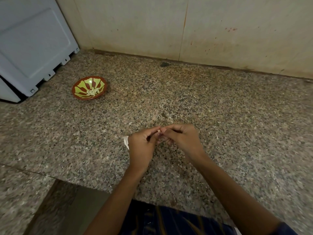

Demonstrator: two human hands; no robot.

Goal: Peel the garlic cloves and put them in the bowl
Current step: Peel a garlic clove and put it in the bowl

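Appliance [32, 48] first on my feed: a pale grey-blue box standing on the counter [220, 107] to the far left of the bowl [77, 86], its lower edge close to the bowl's rim but not touching it. I read the bowl as red-brown with a green petal pattern inside, and a small heap of peeled garlic cloves [92, 92] lies at its bottom. The bowl sits on the speckled granite, well apart from the hands, which are nearer me and to its right.

My left hand [142, 145] has its fingers curled in a narrow pinch on a garlic clove [159, 131], of which I see only a small pale tip between the fingertips. Just behind that hand's outer edge, on the bowl's side, a bit of white skin [126, 141] pokes out; I cannot tell what it rests on. My right hand [183, 139] meets the left at the same clove, fingers bent and thumb pressed in, so both hands hold it above the counter. Farther right of the bowl, near the tiled wall [220, 31], a small dark fleck [164, 64] lies on the granite.
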